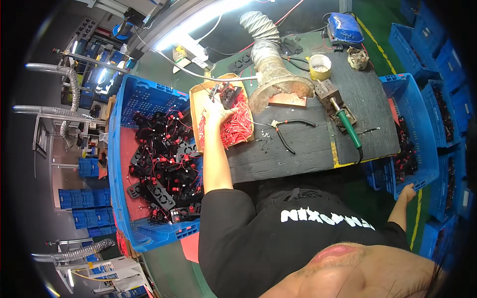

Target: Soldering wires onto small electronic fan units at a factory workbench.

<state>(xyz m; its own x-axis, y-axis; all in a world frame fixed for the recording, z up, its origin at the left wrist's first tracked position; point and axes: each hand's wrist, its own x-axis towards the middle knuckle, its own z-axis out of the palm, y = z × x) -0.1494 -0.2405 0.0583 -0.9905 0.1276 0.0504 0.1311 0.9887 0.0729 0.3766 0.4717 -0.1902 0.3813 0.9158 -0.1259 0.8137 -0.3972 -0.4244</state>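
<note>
My left hand (216, 113) reaches over a shallow cardboard box (195, 124) of slim red pieces (239, 121). Its fingers and thumb are around a black plastic part (229, 95), partly hidden by the hand. Out to the right, my right hand (408, 192) is closed at the near corner of a blue crate (428, 164); the fingertips are hard to make out. Black parts (405, 149) lie in that crate. On the dark bench (303, 166), black-handled pliers (288, 130) lie with handles spread, beside a green-handled soldering iron (349, 128) in its stand.
At left, a large blue crate (119, 164) holds many black parts with red-tipped wires (166, 159). A flexible duct with a hood (278, 79) rises behind the pliers. A yellowish pot (320, 73) and a blue box (345, 29) stand at the back. Stacked blue crates (415, 49) line the right.
</note>
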